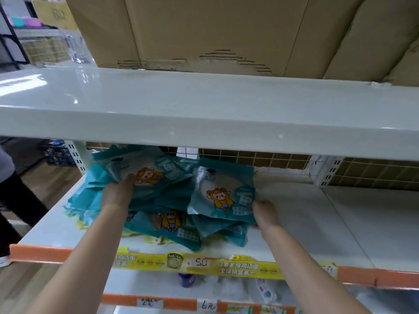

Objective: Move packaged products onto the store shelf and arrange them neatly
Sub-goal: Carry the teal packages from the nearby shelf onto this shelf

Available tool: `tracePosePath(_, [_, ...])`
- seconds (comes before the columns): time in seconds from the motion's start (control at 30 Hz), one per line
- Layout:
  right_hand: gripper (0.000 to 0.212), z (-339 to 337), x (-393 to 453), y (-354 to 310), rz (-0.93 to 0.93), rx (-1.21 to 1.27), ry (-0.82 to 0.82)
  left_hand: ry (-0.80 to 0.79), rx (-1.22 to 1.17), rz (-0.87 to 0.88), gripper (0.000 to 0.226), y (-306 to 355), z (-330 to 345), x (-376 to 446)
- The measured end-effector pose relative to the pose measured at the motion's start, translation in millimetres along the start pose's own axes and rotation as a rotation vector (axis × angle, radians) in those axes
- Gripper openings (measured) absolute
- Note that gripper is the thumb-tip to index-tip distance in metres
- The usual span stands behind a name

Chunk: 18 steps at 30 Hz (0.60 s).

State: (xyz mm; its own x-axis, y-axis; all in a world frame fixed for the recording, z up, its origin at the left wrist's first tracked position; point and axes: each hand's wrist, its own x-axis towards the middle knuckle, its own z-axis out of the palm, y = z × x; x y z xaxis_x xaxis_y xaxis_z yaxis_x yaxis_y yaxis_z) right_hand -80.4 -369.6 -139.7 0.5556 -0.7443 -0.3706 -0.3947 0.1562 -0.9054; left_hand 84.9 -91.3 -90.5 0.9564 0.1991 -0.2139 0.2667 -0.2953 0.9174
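Observation:
Several teal packets with a yellow cartoon figure lie in a loose heap on the white middle shelf (306, 223). My left hand (119, 191) grips the upper left packet (145, 175) at its lower edge, fingers tucked under it. My right hand (264, 210) holds the right edge of the top right packet (223, 196), which lies tilted on the heap. More packets (167, 223) lie flat underneath, one near the shelf's front edge.
The upper white shelf (204, 114) juts out overhead with cardboard boxes (204, 30) on it. A yellow price strip (199, 262) runs along the shelf front. Bare shelf surface extends to the right. A person's leg (13, 196) stands at far left.

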Motion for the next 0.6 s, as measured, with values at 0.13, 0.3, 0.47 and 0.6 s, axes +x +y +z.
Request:
tracePosePath(0.13, [0.016, -4.8, 0.6, 4.8, 0.064, 0.139, -0.119, 0.054, -0.171, -0.029, 0.049, -2.3, -5.9, -12.2])
tracePosePath(0.3, [0.010, 0.0, -8.5, 12.3, 0.039, 0.099, -0.168, 0.088, -0.285, 0.036, 0.027, -9.0, -8.2, -39.3])
tracePosePath(0.47, [0.023, -18.8, -19.2, 29.3, 0.046, 0.182, -0.066, -0.004, -0.375, 0.117, 0.021, -19.3, 7.9, -68.7])
tracePosePath(0.6, [0.018, -52.3, -31.8, 39.4, 0.016, 0.225, 0.018, -0.167, -0.375, 0.142, 0.038, -20.7, 35.8, -102.3])
